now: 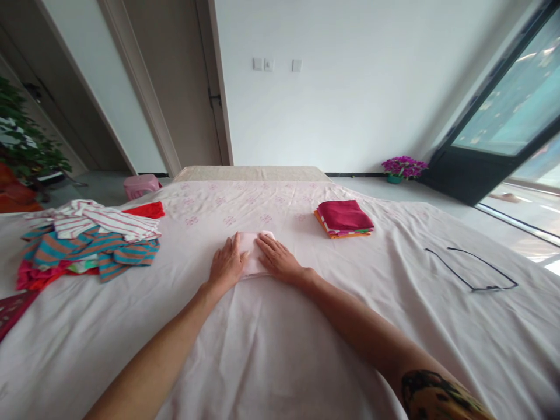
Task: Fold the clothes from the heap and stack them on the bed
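Note:
A small folded pale pink cloth (250,249) lies in the middle of a bed covered by a pale pink sheet (280,350). My left hand (226,265) rests flat on its left side, fingers stretched forward. My right hand (277,258) lies flat on its right side, fingers spread toward the cloth's top edge. Both hands press down on the cloth and hold nothing. Parts of the cloth are hidden under my palms.
A heap of unfolded striped and red clothes (90,239) lies at the left. A neat stack of folded red and orange cloths (343,218) sits to the right. A black wire hanger (472,269) lies further right. A pink stool (140,185), a potted plant (24,146) and a flower pot (402,168) stand on the floor.

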A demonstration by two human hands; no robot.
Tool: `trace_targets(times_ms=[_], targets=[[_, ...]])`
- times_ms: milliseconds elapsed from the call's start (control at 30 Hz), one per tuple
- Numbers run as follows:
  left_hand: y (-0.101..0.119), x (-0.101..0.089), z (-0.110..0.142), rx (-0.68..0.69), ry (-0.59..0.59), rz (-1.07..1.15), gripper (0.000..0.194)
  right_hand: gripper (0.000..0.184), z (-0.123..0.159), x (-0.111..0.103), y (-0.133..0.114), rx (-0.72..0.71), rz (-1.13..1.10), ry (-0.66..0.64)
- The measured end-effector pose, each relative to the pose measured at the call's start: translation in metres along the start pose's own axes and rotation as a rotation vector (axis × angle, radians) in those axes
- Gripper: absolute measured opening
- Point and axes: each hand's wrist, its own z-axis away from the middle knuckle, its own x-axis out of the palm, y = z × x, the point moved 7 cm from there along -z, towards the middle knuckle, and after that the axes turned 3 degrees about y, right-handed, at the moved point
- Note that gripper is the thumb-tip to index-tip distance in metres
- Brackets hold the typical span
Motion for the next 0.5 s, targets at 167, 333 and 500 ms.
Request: trace_targets(times_ms=[167,333,500], targets=[[0.000,-0.005,-0.003,-0.068,-0.088,-0.006,0.064,0.056,0.008,-0.010,0.023,0.032,-0.280,-0.158],[0.004,-0.005,-0.009,-0.119,-0.153,-0.023,0.066,0.080,0.023,-0.012,0.022,0.028,-0.282,-0.226],[0.006,-0.008,-0.010,-0.172,-0.190,-0.070,0.067,0.070,0.027,-0.009,0.014,-0.001,-0.175,-0.083]])
